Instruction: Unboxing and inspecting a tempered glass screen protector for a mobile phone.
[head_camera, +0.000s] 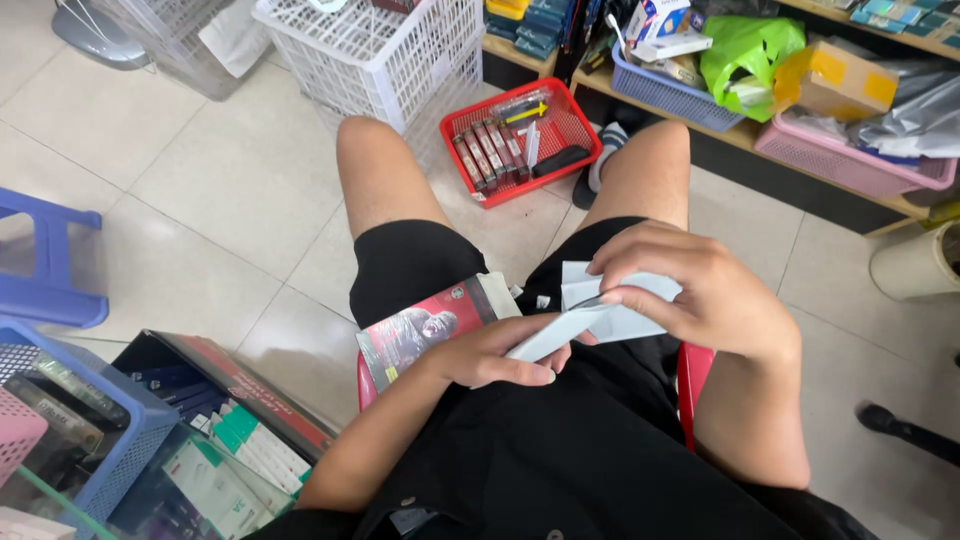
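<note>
Resting over the lap of a seated person in black shorts, a bundle of flat pale grey-white paper packets (600, 315) is sitting between both hands, close to the middle of the view. The left hand (500, 352) is curling under the long lower packet from 7 o'clock, its grip pinching that packet with the thumb on top and the fingers beneath. The right hand (690, 295) is coming in from 3 o'clock, its grip pressing together on the upper packets, fingertips bent down onto their top edges.

Just at 9 o'clock of the packets, a flat red and dark printed cardboard box (430, 328) is lying tilted on the left thigh, touching the left hand's wrist side. A red plastic stool seat (694, 380) is showing under the legs at 4 o'clock.

Farther out at 12 o'clock, a red plastic mesh basket (575, 110) is standing on the tiled floor (200, 190) between the knees, holding a row of small dark packs. Beyond it at 11 o'clock a white plastic lattice basket (370, 55) is standing. At 1 o'clock a low wooden shelf (760, 150) is carrying a blue basket (665, 95), a green plastic bag (750, 50) and a pink basket (850, 165). At 8 o'clock an open dark carton (230, 400) of small boxes is lying beside a blue crate (120, 420); a blue plastic stool (50, 265) is standing at 9 o'clock.
</note>
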